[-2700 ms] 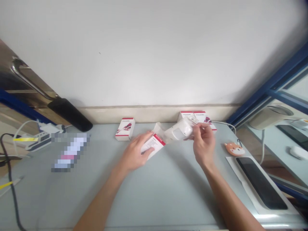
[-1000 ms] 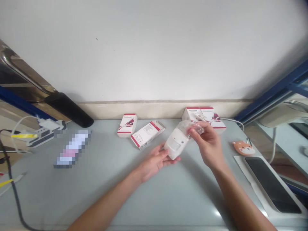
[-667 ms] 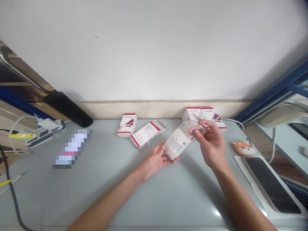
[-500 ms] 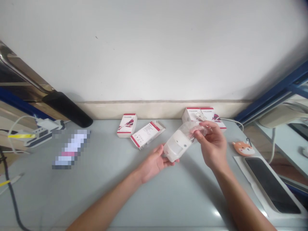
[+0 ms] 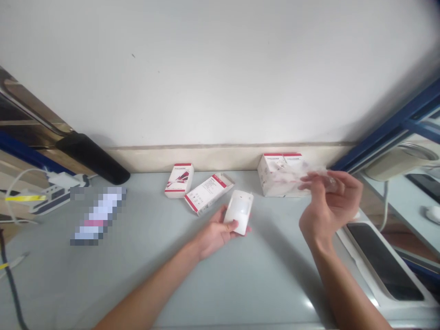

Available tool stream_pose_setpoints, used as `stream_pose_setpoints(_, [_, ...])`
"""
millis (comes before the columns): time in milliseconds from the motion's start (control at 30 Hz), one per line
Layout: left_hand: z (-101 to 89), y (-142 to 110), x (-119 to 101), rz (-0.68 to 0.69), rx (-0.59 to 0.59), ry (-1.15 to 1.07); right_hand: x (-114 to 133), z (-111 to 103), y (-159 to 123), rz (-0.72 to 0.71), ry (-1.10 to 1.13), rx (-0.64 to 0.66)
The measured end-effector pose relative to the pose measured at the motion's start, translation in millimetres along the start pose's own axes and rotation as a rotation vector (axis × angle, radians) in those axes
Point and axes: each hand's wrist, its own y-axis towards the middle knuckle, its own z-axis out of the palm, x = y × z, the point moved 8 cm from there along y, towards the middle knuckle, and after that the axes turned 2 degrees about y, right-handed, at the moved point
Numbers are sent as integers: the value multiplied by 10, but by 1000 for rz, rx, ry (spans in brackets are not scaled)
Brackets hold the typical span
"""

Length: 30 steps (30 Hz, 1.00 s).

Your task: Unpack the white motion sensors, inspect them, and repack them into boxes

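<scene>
A white motion sensor with a curved lens window is gripped in my left hand, thumb across its lower front, just above the table. To the right, my right hand pinches a clear plastic bag, crumpled and blurred, apart from the sensor. Behind the bag stand two white and red boxes, partly covered by it. Left of the sensor, a white and red box lies with its end flap open. Beside that one stands another small white and red box.
On the right, a dark-screened phone rests on a white sheet. At the left are a pixelated device, a black padded armrest and a power strip with cables. A wall closes off the back; blue frames flank both sides.
The motion sensor has come out of the clear bag and stays in my left hand, thumb now over its front. My right hand has moved right with the bag.
</scene>
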Motion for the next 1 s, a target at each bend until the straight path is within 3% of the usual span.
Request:
stream_pose_setpoints(100, [-22, -22, -137, 65, -23, 19, -36, 68, -13, 46, -3, 106])
stream_pose_setpoints(267, [7, -32, -281, 70, -14, -155, -394, 407, -324, 290, -201, 677])
stream_pose_setpoints(367, [43, -30, -324, 46, 0, -253, -514, 487, -515, 236, -388, 851])
stream_pose_setpoints(467, [52, -32, -320, 32, 7, -290, -456, 549, -595, 31, -534, 896])
stream_pose_setpoints(567, [48, -30, -286, 40, 21, -347, -306, 584, -603, -153, -577, 862])
stream_pose_setpoints(733, [30, -28, -224, 47, -20, -318, -101, 559, -578, -251, -468, 753])
stream_pose_setpoints(833, [58, -44, -231, 53, -13, -267, -160, 579, -637, -76, -348, 794])
stream_pose_setpoints(1000, [171, -77, -221, 47, 78, -165, -458, 625, -843, 537, -231, 923])
